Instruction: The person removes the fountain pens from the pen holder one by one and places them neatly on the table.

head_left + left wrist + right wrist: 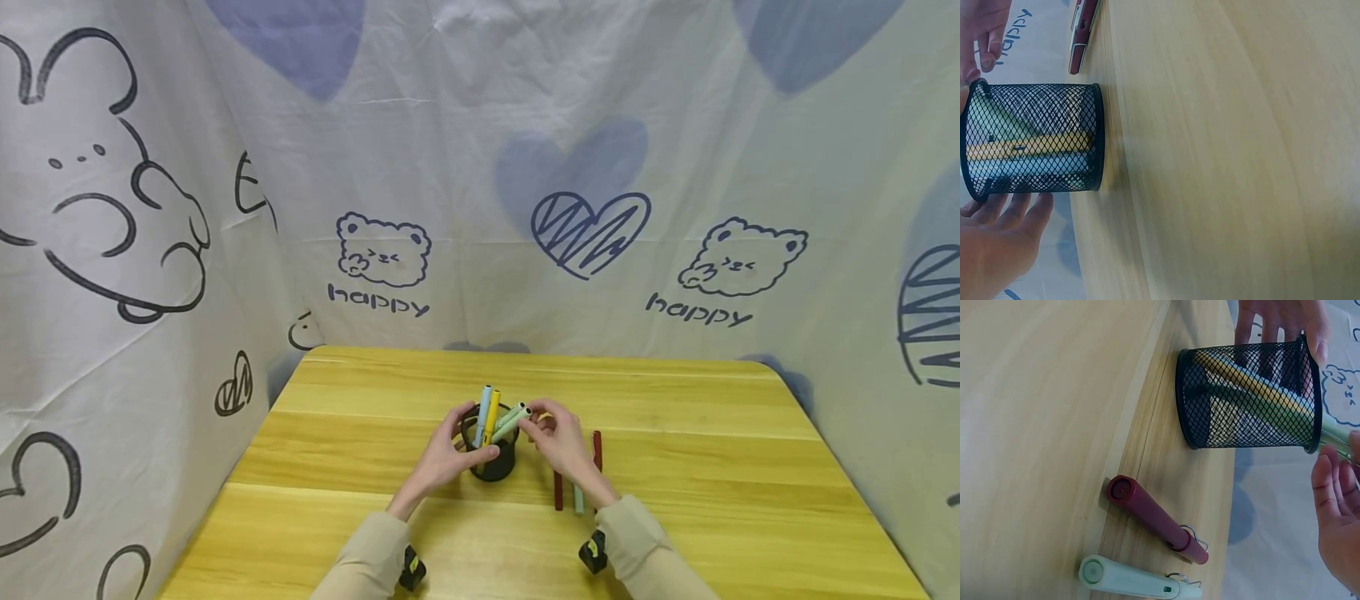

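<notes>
Steadying the black mesh cup (pixel 492 468) on the desk (pixel 360 467), the person's left hand (pixel 447 454) curves partly open round its side, thumb near the front rim. The right hand (pixel 558 439) is nearly closed, fingertips pinching the top of a pale green pen (pixel 510 427) that slants into the cup; another pale green one lies against it. A blue pen (pixel 483 408) and a yellow pen (pixel 492 412) stand inside too. Near the right forearm, two dark red pens (pixel 558 492) and a mint pen (pixel 578 501) lie on the desk.
</notes>
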Motion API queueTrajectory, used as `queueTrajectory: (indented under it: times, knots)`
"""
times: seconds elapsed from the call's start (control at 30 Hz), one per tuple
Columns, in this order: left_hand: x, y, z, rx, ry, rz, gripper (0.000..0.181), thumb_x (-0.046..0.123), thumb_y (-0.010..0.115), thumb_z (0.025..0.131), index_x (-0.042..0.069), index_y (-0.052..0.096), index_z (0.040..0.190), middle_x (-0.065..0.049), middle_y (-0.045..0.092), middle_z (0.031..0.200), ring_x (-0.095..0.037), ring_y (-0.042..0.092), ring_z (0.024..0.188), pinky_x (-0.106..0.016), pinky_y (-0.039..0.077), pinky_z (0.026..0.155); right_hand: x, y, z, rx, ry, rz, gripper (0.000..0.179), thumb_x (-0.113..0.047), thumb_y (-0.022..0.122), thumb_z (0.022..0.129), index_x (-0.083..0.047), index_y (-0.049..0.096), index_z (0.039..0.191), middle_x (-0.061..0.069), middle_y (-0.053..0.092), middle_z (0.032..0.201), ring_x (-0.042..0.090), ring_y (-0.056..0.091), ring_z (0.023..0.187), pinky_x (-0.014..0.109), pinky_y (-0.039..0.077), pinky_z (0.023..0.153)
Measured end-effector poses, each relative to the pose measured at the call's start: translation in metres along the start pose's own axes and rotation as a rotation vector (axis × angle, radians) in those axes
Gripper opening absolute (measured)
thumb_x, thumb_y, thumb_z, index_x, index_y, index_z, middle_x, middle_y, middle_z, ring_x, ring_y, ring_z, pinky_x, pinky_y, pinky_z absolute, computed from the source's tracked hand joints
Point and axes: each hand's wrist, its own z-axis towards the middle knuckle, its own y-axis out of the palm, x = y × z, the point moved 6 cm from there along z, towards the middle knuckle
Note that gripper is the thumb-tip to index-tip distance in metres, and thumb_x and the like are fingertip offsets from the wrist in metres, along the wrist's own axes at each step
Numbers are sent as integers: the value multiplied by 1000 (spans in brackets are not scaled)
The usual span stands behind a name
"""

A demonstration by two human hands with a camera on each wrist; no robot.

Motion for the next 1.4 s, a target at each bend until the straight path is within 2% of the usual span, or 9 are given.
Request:
queueTrajectory:
  times: [0.2, 0.3, 0.53, 0.6, 0.73, 0.9, 1.07, 1.2, 1.4]
  knots:
    - [0, 0, 0, -2, -3, 6, 87, 28, 81, 85, 9, 33, 156, -18, 39, 158, -44, 36, 147, -60, 38, 116, -5, -4, -5, 97, -85, 66, 21, -6, 69, 94, 1, 64, 114, 18, 65, 96, 8, 61, 69, 19, 49, 53]
    - [0, 0, 0, -6, 6, 13, 87, 28, 81, 86, 8, 33, 155, -19, 39, 158, -45, 36, 146, -61, 38, 115, -7, -7, -7, 126, -119, 118, 22, -6, 67, 96, 3, 62, 115, 21, 65, 99, 7, 62, 72, 23, 52, 55]
    - [-3, 0, 1, -1, -1, 12, 86, 27, 81, 85, 8, 34, 155, -19, 39, 158, -45, 37, 146, -60, 38, 116, -6, -10, -11, 136, -111, 224, 22, -10, 59, 102, 4, 56, 119, 29, 62, 101, 7, 65, 74, 23, 55, 61]
    - [-3, 0, 1, 1, 8, 14, 86, 27, 81, 86, 7, 34, 155, -20, 40, 157, -46, 37, 146, -60, 38, 115, -6, -10, -12, 140, -143, 254, 23, -8, 54, 104, 7, 51, 120, 30, 60, 101, 9, 64, 74, 23, 55, 61]
    - [-2, 0, 2, 2, 26, 19, 86, 27, 81, 86, 6, 33, 155, -21, 40, 157, -48, 37, 145, -62, 39, 114, -8, -11, -14, 161, -230, 297, 23, -5, 46, 106, 11, 43, 122, 23, 60, 107, 9, 62, 74, 27, 55, 59]
    - [-3, 0, 2, -1, 25, 11, 86, 26, 80, 86, 6, 33, 155, -20, 39, 158, -48, 37, 145, -62, 38, 114, -13, -13, -17, 176, -288, 377, 17, -8, 38, 109, 0, 38, 124, 22, 67, 109, 12, 64, 72, 28, 55, 56]
    - [-3, 0, 1, -6, 22, 4, 85, 25, 80, 87, 6, 33, 155, -20, 39, 158, -46, 37, 145, -63, 37, 115, -15, -14, -19, 178, -293, 450, 13, -13, 35, 110, -12, 34, 124, 11, 74, 106, 13, 67, 70, 24, 56, 55]
    - [-2, 0, 1, -8, 18, 5, 86, 26, 80, 86, 7, 33, 155, -19, 39, 158, -46, 37, 146, -62, 37, 115, -15, -17, -20, 186, -295, 496, 13, -14, 33, 111, -12, 33, 123, 0, 76, 102, 12, 69, 70, 25, 58, 58]
    - [0, 0, 0, 3, 1, -1, 88, 28, 82, 85, 8, 33, 155, -18, 38, 159, -45, 36, 147, -60, 37, 116, -11, -22, -23, 184, -250, 567, 23, -14, 38, 110, -10, 33, 132, 6, 74, 105, 12, 71, 75, 26, 61, 66]
